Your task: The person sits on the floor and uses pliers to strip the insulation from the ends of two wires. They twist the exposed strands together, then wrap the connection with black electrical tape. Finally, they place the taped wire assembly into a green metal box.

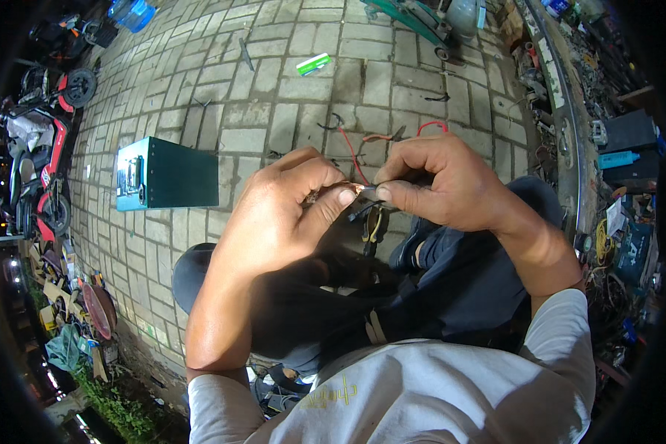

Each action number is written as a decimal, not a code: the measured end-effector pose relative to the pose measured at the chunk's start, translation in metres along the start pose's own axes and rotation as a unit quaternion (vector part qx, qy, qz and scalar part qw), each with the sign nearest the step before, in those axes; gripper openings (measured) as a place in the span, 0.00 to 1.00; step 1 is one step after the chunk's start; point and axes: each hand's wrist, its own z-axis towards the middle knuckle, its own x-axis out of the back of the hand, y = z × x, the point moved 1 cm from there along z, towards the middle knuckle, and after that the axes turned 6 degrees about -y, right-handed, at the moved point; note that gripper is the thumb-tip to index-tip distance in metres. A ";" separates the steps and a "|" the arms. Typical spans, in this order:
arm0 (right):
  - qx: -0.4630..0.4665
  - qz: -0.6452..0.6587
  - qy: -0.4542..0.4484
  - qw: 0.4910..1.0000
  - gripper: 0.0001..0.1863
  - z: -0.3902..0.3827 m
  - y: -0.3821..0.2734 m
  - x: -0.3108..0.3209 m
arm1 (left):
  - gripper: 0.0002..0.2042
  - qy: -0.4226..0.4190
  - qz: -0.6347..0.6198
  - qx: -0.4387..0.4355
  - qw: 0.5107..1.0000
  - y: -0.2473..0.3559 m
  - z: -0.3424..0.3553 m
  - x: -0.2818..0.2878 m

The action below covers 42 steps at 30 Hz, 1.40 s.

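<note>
Shirt [422, 392], pale, fills our near edge; dark trousers [348, 318] fold just beyond it, knees to both sides. Wire [359, 188], bare copper showing, sits above the legs between two hands. We see the left hand [288, 203] pinching it at the copper, the right hand [448, 181] pinching its dark part; fingertips close together. Beneath, yellow-handled pliers [377, 220] lie near a dark shoe [405, 255], hemmed in by the legs. Past the hands, a red lead [352, 150] and an orange-handled tool [377, 138] lie on the paving [259, 115]. To our left, a teal box [181, 174] stands in the way. Room runs ahead, between box and cluttered right-hand ledge [567, 144]. Farther: green-and-white packet [314, 64], red scooter [55, 155] at left, blue jug [132, 13] near the top edge.
</note>
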 end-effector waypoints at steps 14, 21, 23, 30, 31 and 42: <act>-0.080 0.124 0.007 0.989 0.10 0.014 0.001 0.003 | 0.24 0.121 0.233 -0.076 0.962 0.019 0.013 -0.003; -0.069 0.050 0.070 0.994 0.02 -0.010 0.011 0.007 | 0.07 0.140 0.275 -0.193 0.932 0.020 0.016 -0.023; -0.052 -0.014 0.051 0.997 0.03 -0.019 0.006 0.005 | 0.07 0.143 0.259 -0.189 0.937 0.022 0.004 -0.020; 0.142 -0.210 0.059 0.966 0.08 -0.026 0.025 -0.006 | 0.10 0.063 0.019 -0.095 0.993 -0.002 -0.007 -0.039; 0.174 -0.216 0.051 0.959 0.09 -0.026 0.025 -0.006 | 0.10 0.049 -0.006 -0.096 0.994 -0.011 -0.005 -0.042; 0.058 -0.197 0.033 0.978 0.09 -0.030 0.005 -0.010 | 0.08 0.029 -0.240 0.028 0.970 -0.015 -0.017 -0.046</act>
